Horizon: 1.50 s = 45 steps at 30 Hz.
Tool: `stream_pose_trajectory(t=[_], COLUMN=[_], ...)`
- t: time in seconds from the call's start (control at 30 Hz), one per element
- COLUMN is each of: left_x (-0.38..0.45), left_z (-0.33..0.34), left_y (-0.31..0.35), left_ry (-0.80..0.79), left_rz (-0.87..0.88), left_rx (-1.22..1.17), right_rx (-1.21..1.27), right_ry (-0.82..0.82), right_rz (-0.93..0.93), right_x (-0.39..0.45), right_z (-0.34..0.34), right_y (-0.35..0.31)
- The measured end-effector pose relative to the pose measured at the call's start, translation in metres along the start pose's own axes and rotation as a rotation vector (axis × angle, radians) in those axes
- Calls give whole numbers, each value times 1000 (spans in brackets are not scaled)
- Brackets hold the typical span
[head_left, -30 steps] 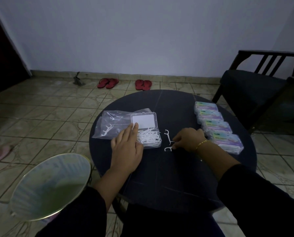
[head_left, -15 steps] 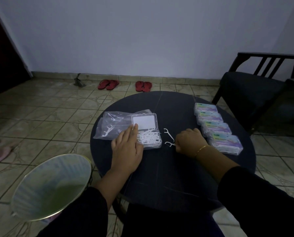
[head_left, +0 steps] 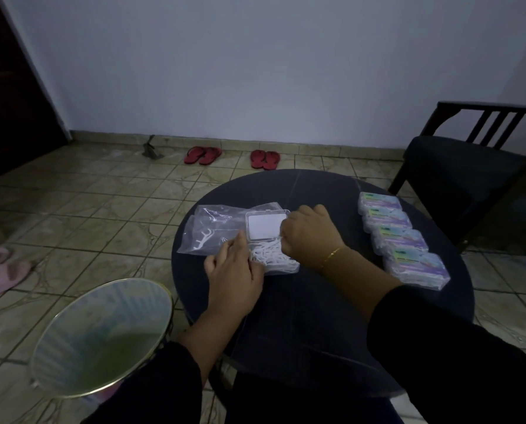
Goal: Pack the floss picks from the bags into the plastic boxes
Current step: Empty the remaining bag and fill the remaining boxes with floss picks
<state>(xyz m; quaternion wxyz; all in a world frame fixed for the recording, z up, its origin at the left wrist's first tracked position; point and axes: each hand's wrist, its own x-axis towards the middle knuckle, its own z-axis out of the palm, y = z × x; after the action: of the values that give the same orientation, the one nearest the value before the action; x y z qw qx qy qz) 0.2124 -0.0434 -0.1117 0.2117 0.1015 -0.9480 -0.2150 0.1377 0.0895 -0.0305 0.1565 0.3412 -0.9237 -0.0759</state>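
Observation:
A clear plastic box (head_left: 266, 228) lies open on the round dark table (head_left: 317, 316), its base heaped with white floss picks (head_left: 274, 257). My left hand (head_left: 234, 273) rests flat with straight fingers against the box's left edge. Over the box's right side my right hand (head_left: 310, 232) is curled, gripping floss picks whose white tips show at its fingers. Clear bags (head_left: 216, 228) lie left of the box, with one or two picks inside.
Several closed, filled boxes (head_left: 399, 237) sit in a row on the table's right side. A round bin (head_left: 99, 335) stands on the tiled floor at lower left. A dark chair (head_left: 457, 169) is at the right; red sandals (head_left: 202, 155) lie by the wall.
My right hand gathered the loose floss picks off the table right of the box and carried them left over the box. My left hand stayed against the box.

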Motion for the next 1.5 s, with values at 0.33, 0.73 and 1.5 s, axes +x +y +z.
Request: stream_pose_trajectory(t=[0.33,0.73,1.5], left_x=[0,-1,0], left_z=[-2,1,-2], left_y=[0,0,3], left_ry=[-73,-70,-73], left_rz=[84,53,39], left_rx=[40,86,86], right_rx=[271,583,879], right_ry=[-118,-290,-369], right_rz=[-15,695,247], right_x=[9,-16,11], right_z=[11,56,6], right_y=[-7,40,18])
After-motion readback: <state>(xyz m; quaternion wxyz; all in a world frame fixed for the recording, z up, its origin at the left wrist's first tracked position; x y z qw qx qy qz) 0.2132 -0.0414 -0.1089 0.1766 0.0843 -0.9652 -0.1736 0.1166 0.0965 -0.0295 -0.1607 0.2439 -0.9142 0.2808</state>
